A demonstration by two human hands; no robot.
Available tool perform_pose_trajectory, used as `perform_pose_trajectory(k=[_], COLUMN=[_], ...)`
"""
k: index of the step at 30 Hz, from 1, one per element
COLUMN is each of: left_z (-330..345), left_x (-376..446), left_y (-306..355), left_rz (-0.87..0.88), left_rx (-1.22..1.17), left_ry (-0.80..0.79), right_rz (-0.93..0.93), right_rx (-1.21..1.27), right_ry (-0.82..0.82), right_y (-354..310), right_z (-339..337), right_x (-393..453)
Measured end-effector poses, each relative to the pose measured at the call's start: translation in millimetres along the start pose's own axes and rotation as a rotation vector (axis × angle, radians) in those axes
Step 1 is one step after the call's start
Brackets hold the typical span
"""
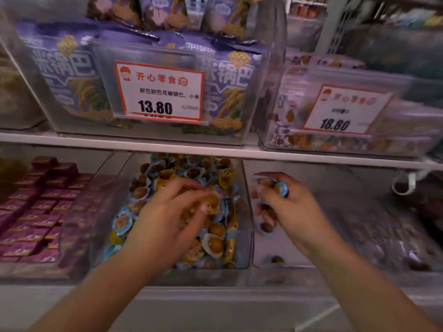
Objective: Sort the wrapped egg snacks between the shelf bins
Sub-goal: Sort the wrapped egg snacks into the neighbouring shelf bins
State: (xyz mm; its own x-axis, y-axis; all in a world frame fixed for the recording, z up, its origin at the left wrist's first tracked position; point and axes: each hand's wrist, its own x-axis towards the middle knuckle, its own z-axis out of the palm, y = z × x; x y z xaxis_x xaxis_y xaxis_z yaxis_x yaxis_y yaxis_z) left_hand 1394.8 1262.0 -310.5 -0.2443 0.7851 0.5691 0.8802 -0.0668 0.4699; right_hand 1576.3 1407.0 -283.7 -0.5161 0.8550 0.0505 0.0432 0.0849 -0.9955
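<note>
Purple boxed sweets (36, 212) fill the leftmost bin; beside it, the left hand (172, 212) curls into a clear middle bin (249, 236) heaped with wrapped egg snacks (215, 245), pinching a yellow-wrapped one. Further right, the right hand (285, 204) grips several blue-wrapped eggs above the nearly bare right bin (359, 259). Sorting looks mid-transfer; next, probably, releasing those eggs there.
</note>
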Motion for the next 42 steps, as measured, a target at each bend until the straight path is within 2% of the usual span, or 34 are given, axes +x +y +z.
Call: perform_pose_trajectory(k=[2,5,9,11,13,16,19,21,25,30,33,37,42], left_z=[1.8,6.6,18.9,19.3,12.7,-1.6,-15.4,-22.9,-27.8,-24.8,-24.3,-24.1,-22.8], left_x=[10.0,21.5,21.2,17.1,12.7,5.3,-5.0,-8.6,-12.4,-9.6,-5.9,-2.5,-4.5], left_y=[-11.0,-21.4,-26.4,-29.1,-29.0,-25.8,-25.4,-30.1,-43.5,-49.7,-50.9,-51.2,-44.3], left_rz=[-0.099,-0.159,-0.063,-0.038,-0.03,-0.039,-0.04,-0.032,-0.099,-0.195,-0.21,-0.189,-0.135], left_rx=[0.107,0.275,0.414,0.445,0.436,0.397,0.401,0.415,0.437,0.388,0.311,0.314,0.268], left_ry=[-0.027,-0.181,-0.432,-0.459,-0.442,-0.435,-0.421,-0.396,-0.336,-0.257,-0.204,-0.166,-0.167], right_rz=[0.061,0.169,0.099,-0.015,-0.125,-0.27,-0.444,-0.488,-0.425,-0.22,-0.253,-0.289,-0.28], right_rx=[-0.163,-0.367,-0.422,-0.449,-0.442,-0.528,-0.685,-0.816,-1.122,-1.255,-1.375,-1.3,-1.011], right_ry=[0.028,-0.066,0.01,0.083,0.089,0.014,-0.122,-0.219,-0.29,-0.494,-0.527,-0.469,-0.404], right_y=[9.3,27.4,31.4,29.1,25.0,16.7,4.0,-2.4,-5.1,0.6,11.6,15.8,2.4], right_z=[-20.1,-37.5,-40.5,-36.7,-28.2,-5.5,28.8,55.5,102.0,120.7,121.3,110.0,105.1], right_x=[9.5,17.5,29.2,34.8,37.6,36.5,33.5,37.2,71.1,113.4,109.2,87.6,76.7])
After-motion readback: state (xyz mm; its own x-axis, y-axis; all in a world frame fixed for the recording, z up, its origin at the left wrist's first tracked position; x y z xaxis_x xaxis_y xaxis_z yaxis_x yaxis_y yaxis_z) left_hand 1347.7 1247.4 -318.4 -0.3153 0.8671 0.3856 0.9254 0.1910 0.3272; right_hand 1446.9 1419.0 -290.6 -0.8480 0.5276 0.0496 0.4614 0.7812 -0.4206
